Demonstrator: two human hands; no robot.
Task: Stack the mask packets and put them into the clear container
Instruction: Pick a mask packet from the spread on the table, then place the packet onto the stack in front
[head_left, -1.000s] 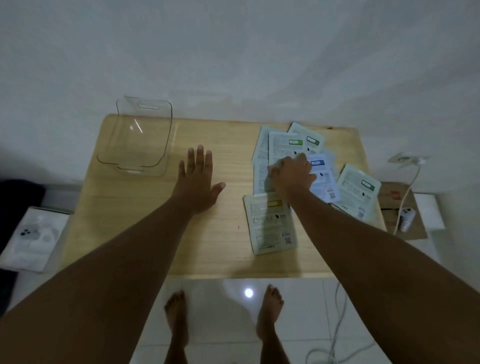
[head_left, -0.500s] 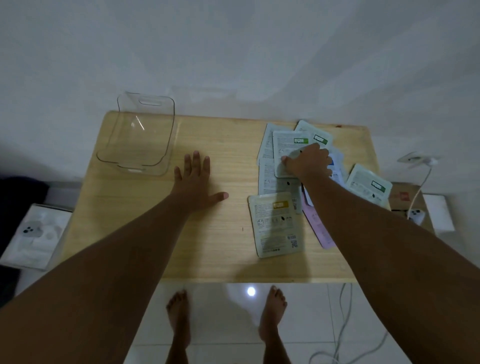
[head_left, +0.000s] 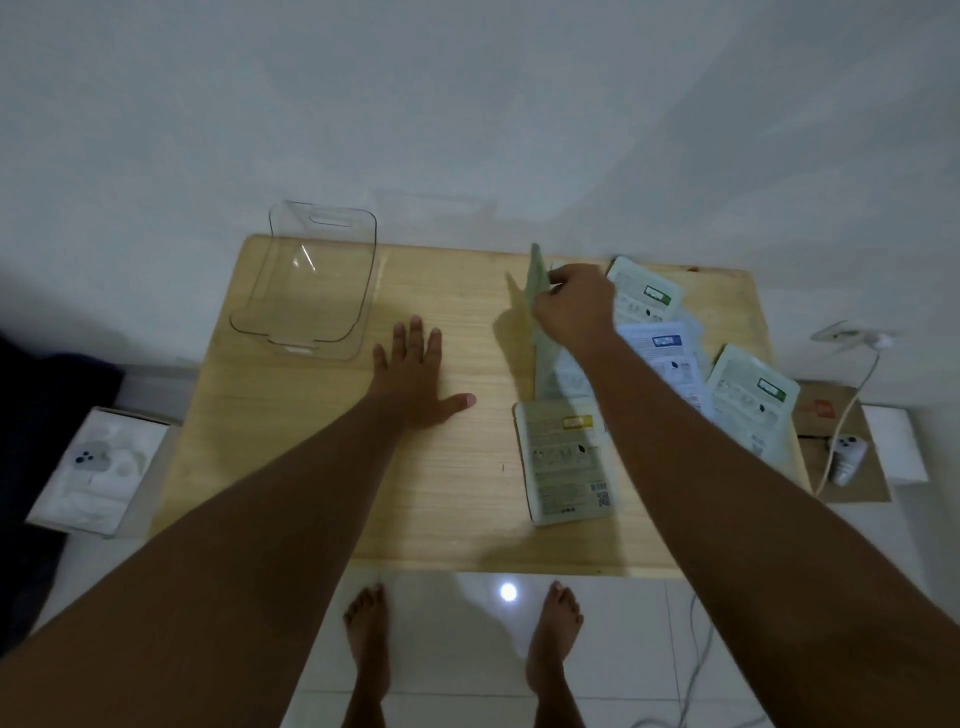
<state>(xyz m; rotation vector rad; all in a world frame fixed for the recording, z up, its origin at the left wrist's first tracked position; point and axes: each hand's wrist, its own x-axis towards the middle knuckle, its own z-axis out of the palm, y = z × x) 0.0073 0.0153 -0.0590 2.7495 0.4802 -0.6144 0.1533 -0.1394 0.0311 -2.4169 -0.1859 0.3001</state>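
My right hand (head_left: 574, 306) pinches a pale green mask packet (head_left: 537, 291) by its top edge and holds it tilted up on edge above the pile at the table's back right. Several more packets lie flat there: one with a yellow label (head_left: 566, 462) near the front, a blue-labelled one (head_left: 667, 358), and two green-labelled ones (head_left: 647, 293) (head_left: 753, 402). The clear container (head_left: 311, 283) stands empty at the back left. My left hand (head_left: 415, 379) rests flat, fingers spread, on the wooden table (head_left: 322, 467) between the container and the packets.
A white box (head_left: 91, 467) sits on the floor to the left. On the right a brown cardboard sheet (head_left: 826, 415) holds a small white device (head_left: 847, 454) with a cable. The wall runs right behind the table. My bare feet stand at the front edge.
My right hand has closed on a packet and lifted it up on edge, moving toward the back of the table. The left hand has stayed flat in place.
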